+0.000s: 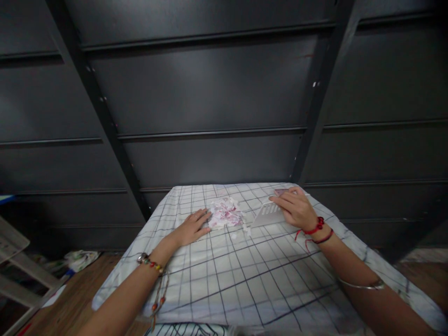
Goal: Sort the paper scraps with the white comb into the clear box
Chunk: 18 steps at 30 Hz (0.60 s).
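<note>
A small heap of torn white and pink paper scraps [227, 213] lies on a white cloth with a dark grid pattern [238, 275]. My left hand [192, 227] rests flat on the cloth at the heap's left side, fingers apart, fingertips at its edge. To the right of the heap, my right hand [296, 208] is closed on a thin white slotted plate [268, 217], tilted with its lower edge at the cloth. A purplish flat piece [280, 192] shows above the fingers; whether it is held too, I cannot tell. Several loose bits [247, 229] lie between heap and plate.
Dark metal shelving or panelling [210, 93] rises behind the cloth-covered surface. At the lower left stand a pale frame with steps [30, 280] and a crumpled light bag [81, 259] on the wooden floor [79, 298].
</note>
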Each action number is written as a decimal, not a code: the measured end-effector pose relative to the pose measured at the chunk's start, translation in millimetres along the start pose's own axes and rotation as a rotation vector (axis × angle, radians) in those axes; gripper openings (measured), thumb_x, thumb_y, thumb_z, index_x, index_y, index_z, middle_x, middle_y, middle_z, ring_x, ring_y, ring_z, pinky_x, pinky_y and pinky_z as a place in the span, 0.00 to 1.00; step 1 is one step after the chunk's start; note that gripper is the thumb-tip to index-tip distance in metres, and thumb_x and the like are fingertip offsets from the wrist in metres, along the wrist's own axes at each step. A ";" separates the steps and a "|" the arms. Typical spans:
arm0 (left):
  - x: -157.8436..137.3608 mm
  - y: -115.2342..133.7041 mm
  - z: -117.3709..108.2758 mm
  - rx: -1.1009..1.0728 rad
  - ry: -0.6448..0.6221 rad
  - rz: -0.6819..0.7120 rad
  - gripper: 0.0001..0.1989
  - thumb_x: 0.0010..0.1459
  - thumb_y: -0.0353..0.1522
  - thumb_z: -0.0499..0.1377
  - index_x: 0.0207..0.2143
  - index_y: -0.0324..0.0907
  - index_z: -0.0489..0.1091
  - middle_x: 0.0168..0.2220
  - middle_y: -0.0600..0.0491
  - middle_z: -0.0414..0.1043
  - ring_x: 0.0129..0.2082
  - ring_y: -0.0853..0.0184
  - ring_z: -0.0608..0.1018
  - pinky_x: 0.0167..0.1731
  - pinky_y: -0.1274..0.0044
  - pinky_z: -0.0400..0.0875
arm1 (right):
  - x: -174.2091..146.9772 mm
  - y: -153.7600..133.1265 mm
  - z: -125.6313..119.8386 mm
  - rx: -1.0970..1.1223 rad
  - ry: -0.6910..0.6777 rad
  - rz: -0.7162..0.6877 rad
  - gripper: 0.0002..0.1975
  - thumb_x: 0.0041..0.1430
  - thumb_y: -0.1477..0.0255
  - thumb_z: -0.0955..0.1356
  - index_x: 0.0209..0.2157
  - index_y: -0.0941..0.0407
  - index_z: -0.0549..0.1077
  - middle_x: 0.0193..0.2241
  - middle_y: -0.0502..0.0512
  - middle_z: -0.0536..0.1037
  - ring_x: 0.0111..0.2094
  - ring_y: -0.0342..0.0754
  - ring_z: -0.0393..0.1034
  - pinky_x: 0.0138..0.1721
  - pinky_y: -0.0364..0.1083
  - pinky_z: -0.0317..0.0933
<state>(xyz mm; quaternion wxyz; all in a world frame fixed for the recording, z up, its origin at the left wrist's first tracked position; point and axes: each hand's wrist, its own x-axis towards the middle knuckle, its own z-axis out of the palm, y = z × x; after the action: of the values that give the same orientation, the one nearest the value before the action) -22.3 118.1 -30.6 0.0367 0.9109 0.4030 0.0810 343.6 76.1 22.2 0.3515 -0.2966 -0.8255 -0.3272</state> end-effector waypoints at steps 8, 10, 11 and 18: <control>-0.5 0.7 -0.8 -0.008 0.002 -0.009 0.30 0.60 0.48 0.39 0.61 0.43 0.43 0.63 0.50 0.39 0.61 0.57 0.46 0.57 0.67 0.45 | 1.5 1.6 -3.9 -0.005 -0.007 -0.060 0.16 0.49 0.83 0.59 0.36 0.58 0.71 0.22 0.51 0.70 0.26 0.44 0.62 0.36 0.49 0.54; -0.1 0.3 -0.5 -0.003 -0.004 -0.012 0.30 0.61 0.48 0.39 0.61 0.43 0.43 0.63 0.50 0.39 0.61 0.57 0.45 0.57 0.66 0.44 | 2.0 1.1 -3.8 -0.005 0.003 -0.059 0.15 0.49 0.83 0.59 0.36 0.58 0.71 0.22 0.51 0.70 0.26 0.44 0.62 0.36 0.49 0.55; 0.2 0.0 -0.2 0.001 -0.006 -0.010 0.30 0.61 0.48 0.39 0.61 0.43 0.43 0.63 0.49 0.39 0.61 0.57 0.45 0.57 0.66 0.44 | 1.9 1.1 -3.8 -0.005 0.008 -0.056 0.15 0.49 0.83 0.59 0.36 0.58 0.71 0.22 0.51 0.70 0.26 0.44 0.62 0.37 0.49 0.55; 1.7 -2.4 2.5 0.020 0.007 0.012 0.29 0.61 0.47 0.40 0.60 0.43 0.43 0.63 0.49 0.39 0.60 0.57 0.47 0.57 0.66 0.45 | -0.7 1.8 -0.1 -0.027 -0.028 -0.042 0.17 0.47 0.83 0.59 0.37 0.58 0.71 0.22 0.51 0.70 0.27 0.44 0.62 0.37 0.49 0.54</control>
<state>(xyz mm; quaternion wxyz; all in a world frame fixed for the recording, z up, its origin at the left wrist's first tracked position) -22.5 120.9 -33.2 0.0256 0.9133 0.3985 0.0804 345.3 77.0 22.3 0.3290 -0.2885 -0.8319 -0.3413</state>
